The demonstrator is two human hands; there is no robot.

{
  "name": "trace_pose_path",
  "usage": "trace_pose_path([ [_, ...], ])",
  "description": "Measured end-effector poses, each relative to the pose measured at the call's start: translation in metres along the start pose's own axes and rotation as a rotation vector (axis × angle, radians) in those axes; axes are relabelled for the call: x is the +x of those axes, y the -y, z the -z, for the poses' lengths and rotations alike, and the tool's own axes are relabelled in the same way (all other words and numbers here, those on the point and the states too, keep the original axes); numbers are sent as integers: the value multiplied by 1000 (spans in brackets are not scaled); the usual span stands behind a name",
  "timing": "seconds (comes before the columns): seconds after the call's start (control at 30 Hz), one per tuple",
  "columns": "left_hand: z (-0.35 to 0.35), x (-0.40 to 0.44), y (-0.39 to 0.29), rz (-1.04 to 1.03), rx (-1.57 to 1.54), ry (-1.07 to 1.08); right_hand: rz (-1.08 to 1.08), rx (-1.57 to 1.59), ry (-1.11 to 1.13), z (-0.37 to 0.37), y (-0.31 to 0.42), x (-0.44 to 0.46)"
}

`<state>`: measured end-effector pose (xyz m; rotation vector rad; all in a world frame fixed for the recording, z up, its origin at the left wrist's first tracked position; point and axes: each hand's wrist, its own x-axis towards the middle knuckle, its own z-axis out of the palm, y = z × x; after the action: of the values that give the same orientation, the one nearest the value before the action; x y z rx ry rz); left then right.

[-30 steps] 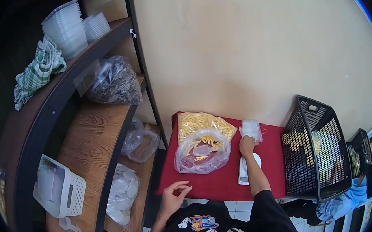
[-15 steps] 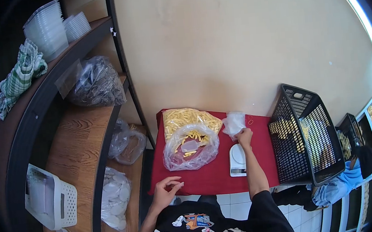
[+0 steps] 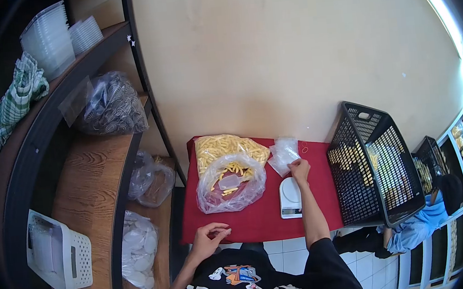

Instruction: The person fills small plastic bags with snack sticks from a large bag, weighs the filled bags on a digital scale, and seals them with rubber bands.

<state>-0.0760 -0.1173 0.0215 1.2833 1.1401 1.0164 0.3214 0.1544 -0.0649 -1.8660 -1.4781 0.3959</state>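
At the front edge of the red-covered table (image 3: pixel 324 202), my left hand (image 3: pixel 208 240) is open, its fingers loosely curved and holding nothing. My right hand (image 3: pixel 300 170) pinches at the lower right corner of the clear plastic bags (image 3: pixel 284 152), just behind a white kitchen scale (image 3: pixel 290 197). Its fingertips are small in view. Left of the scale, an open plastic bag (image 3: pixel 208 193) holds some yellow stick-shaped pieces (image 3: pixel 232 169) and a clear scoop (image 3: pixel 228 183). Behind it lies a full bag of the same yellow pieces (image 3: pixel 226 146).
A rubber band (image 3: pixel 304 149) lies beside the bags. At right stands a black crate (image 3: pixel 377 203) containing yellow packs. Shelves (image 3: pixel 88 173) on the left hold bagged goods, clear tubs (image 3: pixel 49 45) and a white basket (image 3: pixel 80 262). A person in blue (image 3: pixel 422 221) sits beyond the crate.
The view has shifted slightly. My right hand has moved a little toward the right edge of the plastic bags, uncovering more of them. My left hand stays about where it was.
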Motion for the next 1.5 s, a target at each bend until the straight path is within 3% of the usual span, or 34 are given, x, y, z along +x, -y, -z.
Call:
trace_pose_path([
  [0.07, 4, -1, 1, -1, 12, -21, -91, -84, -206, 1, -7, 14],
  [0.17, 11, -3, 7, 18, 45, -47, -141, -214, -174, 2, -16, 28],
  [0.2, 13, -2, 8, 39, 63, -54, -190, -168, -45, 10, -11, 29],
  [0.3, 13, -2, 3, 37, 34, -98, -264, -149, -9, 13, -7, 28],
  [0.47, 11, 1, 8, 32, 16, -130, -192, -105, -61, -2, -24, 35],
  [0.57, 10, 3, 3, 54, 9, -114, -38, -40, -239, 0, -18, 39],
  [0.63, 12, 6, 13, 24, 11, -85, 72, 270, -162, 24, 3, 33],
  [0.67, 12, 8, 14, 30, 11, -78, 64, 268, -163, 39, 19, 24],
  [0.73, 13, 14, 9, 29, -20, -42, 42, 825, 57, 66, 59, 1],
  [0.77, 11, 21, 3, 17, -21, -43, 53, 825, 53, 75, 73, -7],
  [0.87, -6, 32, -22, -51, 151, -153, 42, 846, 125, 88, 109, -72],
  [0.93, -20, 45, -53, -546, 518, -345, -24, 854, 211, 88, 150, -126],
  [1.03, -40, 54, -72, -635, 721, -281, -94, 899, 326, 68, 173, -196],
  [1.1, -49, 52, -60, -585, 704, -217, -110, 1042, 342, 63, 183, -225],
  [1.17, -56, 52, -47, -284, 185, 19, -152, 1131, 322, 64, 186, -232],
  [1.23, -62, 49, -38, -372, 151, 53, -189, 1142, 278, 59, 181, -236],
  [1.3, -63, 41, -37, -116, 162, 188, -180, 1107, 269, 59, 174, -237],
  [1.37, -68, 38, -24, -193, 10, 181, -173, 1065, 266, 60, 172, -242],
  [1.47, -69, 35, -25, -26, -79, 153, -107, 940, 311, 54, 173, -249],
  [1.5, -68, 38, -24, -128, -71, 111, -114, 938, 316, 56, 179, -250],
])
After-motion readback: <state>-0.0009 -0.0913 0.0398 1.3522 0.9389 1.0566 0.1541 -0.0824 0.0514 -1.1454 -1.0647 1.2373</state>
